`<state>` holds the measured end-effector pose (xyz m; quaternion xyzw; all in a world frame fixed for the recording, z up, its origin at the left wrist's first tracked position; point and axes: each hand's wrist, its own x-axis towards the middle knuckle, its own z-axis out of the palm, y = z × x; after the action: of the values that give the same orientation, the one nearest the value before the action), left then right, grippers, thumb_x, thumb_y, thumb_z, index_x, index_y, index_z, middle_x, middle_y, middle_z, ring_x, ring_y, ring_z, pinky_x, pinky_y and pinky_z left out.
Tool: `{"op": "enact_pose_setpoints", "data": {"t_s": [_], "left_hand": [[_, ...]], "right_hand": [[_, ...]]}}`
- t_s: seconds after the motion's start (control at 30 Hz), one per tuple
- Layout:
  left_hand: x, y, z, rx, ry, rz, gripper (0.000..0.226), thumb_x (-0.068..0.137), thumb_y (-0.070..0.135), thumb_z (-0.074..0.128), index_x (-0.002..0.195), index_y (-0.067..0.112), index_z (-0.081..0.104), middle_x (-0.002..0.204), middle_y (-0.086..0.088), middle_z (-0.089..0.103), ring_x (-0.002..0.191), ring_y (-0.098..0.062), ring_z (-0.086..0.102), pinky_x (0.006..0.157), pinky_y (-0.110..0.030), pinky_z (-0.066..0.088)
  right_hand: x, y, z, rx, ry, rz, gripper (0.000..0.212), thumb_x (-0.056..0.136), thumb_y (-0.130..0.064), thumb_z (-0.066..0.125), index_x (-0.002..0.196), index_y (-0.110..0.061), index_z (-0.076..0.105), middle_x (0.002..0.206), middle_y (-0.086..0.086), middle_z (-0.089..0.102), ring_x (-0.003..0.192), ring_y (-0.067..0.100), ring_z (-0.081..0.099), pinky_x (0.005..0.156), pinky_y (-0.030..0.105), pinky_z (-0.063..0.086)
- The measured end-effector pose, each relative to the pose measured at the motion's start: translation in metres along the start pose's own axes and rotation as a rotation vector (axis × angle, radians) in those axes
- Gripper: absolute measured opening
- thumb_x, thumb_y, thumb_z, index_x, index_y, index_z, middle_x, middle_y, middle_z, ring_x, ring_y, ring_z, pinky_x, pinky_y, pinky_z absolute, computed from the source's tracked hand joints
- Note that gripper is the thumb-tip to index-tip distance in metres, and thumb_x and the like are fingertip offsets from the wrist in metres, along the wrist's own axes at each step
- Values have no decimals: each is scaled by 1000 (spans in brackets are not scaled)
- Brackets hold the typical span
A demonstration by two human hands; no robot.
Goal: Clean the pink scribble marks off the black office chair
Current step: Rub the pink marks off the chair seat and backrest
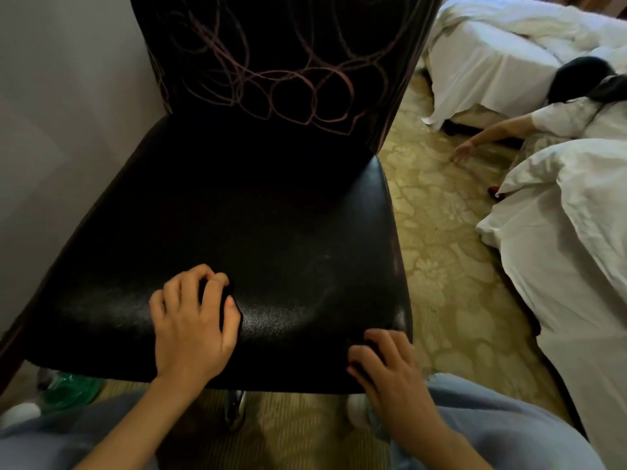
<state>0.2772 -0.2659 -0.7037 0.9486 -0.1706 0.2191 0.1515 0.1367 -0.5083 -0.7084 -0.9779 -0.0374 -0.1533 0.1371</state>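
Note:
The black office chair (278, 232) fills the middle of the view, its glossy seat facing me. Pink scribble marks (288, 79) loop over the lower backrest; the seat shows only faint smears (325, 286). My left hand (193, 327) presses on the front of the seat, fingers curled around a small dark cloth (234, 308) that barely stands out from the leather. My right hand (383, 368) rests with bent, spread fingers on the seat's front right corner and holds nothing that I can see.
A pale wall (68, 130) stands close on the left. Patterned carpet (441, 266) runs to the right, where two white-sheeted beds (492, 56) (576, 249) stand. Another person (576, 106) crouches between them. A green object (71, 390) lies under the chair's front left.

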Motion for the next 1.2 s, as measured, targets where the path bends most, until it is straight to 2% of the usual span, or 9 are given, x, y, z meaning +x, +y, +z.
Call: {"op": "enact_pose_setpoints", "data": {"t_s": [0.1, 0.23, 0.37, 0.43, 0.6, 0.77, 0.93, 1.03, 1.2], "left_hand": [[0, 1, 0, -13, 4, -11, 35, 86, 31, 41, 106, 8, 57, 111, -13, 51, 100, -33, 46, 81, -44, 33], [-2, 5, 0, -19, 7, -18, 34, 86, 31, 41, 106, 8, 57, 111, -13, 51, 101, -33, 46, 81, -44, 32], [-2, 6, 0, -19, 9, -21, 34, 85, 31, 41, 106, 8, 57, 111, -13, 51, 101, -32, 46, 81, -43, 32], [-1, 6, 0, -18, 11, -24, 34, 85, 31, 42, 105, 9, 58, 110, -13, 52, 101, -32, 46, 81, -43, 32], [-1, 5, 2, -5, 8, -16, 34, 85, 30, 43, 106, 8, 58, 111, -14, 52, 101, -31, 45, 82, -42, 31], [-1, 6, 1, 3, 5, -18, 35, 85, 31, 42, 107, 8, 58, 111, -14, 53, 101, -33, 46, 81, -43, 32], [-1, 7, 0, -14, -3, -32, 34, 85, 30, 43, 106, 8, 58, 112, -13, 52, 102, -32, 47, 83, -43, 32], [-2, 6, 0, -20, -14, -27, 34, 86, 31, 42, 107, 9, 57, 112, -13, 52, 102, -32, 46, 82, -43, 32], [1, 5, 0, -34, -3, -18, 35, 85, 32, 41, 106, 9, 57, 111, -13, 52, 101, -32, 46, 81, -44, 33]], "right_hand": [[41, 3, -16, 163, 62, 22, 14, 89, -33, 45, 101, -29, 51, 106, -5, 46, 95, 12, 42, 84, 18, 32], [162, 37, -24, 77, 207, 92, 29, 91, -35, 44, 100, -14, 62, 96, 11, 55, 87, 30, 51, 79, 35, 36], [233, 62, 6, -38, 16, 263, 28, 97, -34, 45, 115, -17, 57, 112, 12, 52, 106, 35, 46, 86, 39, 36], [233, 54, 20, -130, -42, 306, 29, 98, -36, 43, 118, -19, 55, 117, 10, 51, 107, 34, 45, 83, 39, 37], [148, -6, 22, -106, 36, 54, 24, 91, -37, 43, 101, -21, 58, 103, 5, 54, 89, 26, 50, 70, 38, 44], [48, -42, 14, -75, -14, -29, 17, 89, -40, 41, 103, -33, 49, 110, -6, 48, 101, 12, 41, 85, 27, 40], [105, -22, 2, 209, 63, 51, 23, 91, -37, 40, 99, -24, 57, 102, 1, 54, 90, 19, 48, 76, 30, 37], [172, 13, -4, 121, 155, 132, 30, 92, -39, 40, 102, -19, 61, 102, 7, 57, 91, 29, 51, 77, 36, 34], [231, 83, 10, 28, 22, 268, 20, 96, -32, 48, 109, -22, 59, 110, 9, 54, 104, 35, 49, 92, 44, 38]]}}
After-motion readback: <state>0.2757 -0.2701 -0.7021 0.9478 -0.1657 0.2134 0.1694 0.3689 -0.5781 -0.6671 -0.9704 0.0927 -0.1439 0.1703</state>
